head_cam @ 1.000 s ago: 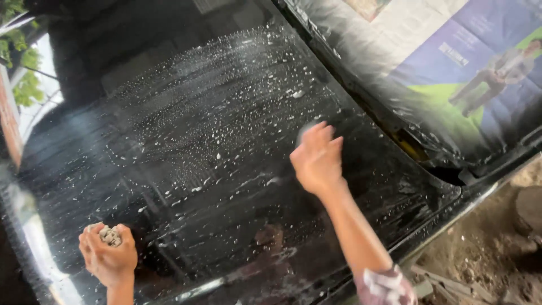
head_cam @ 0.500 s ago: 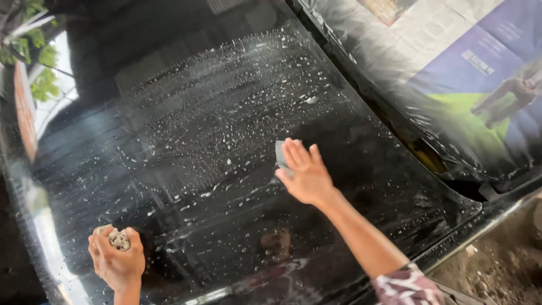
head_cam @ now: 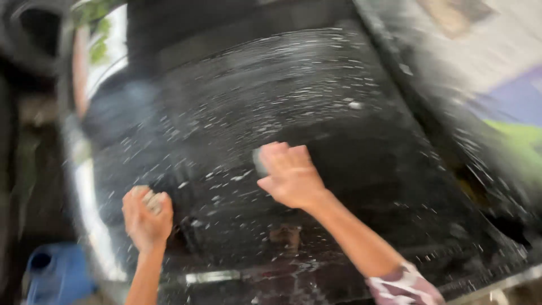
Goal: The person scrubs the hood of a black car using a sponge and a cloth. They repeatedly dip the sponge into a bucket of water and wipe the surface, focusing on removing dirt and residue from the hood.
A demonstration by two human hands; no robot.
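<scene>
Left hand (head_cam: 147, 217) rests on the wet black car panel (head_cam: 361, 186), fingers curled shut around a small pale wad (head_cam: 149, 197); it has barely shifted over the last second. Right hand (head_cam: 291, 175) has slid leftward and nearer, fingers pressed together on a small grey pad (head_cam: 259, 162) flat against the panel. Soap flecks (head_cam: 271, 107) beyond lie streaked; wiping continues, by my judgement.

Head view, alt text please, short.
A person's right hand presses a small grey pad flat on a wet, soapy black car panel. The left hand rests closed on the panel's near edge around something small and pale. A blue container sits lower left; the image is motion-blurred.
</scene>
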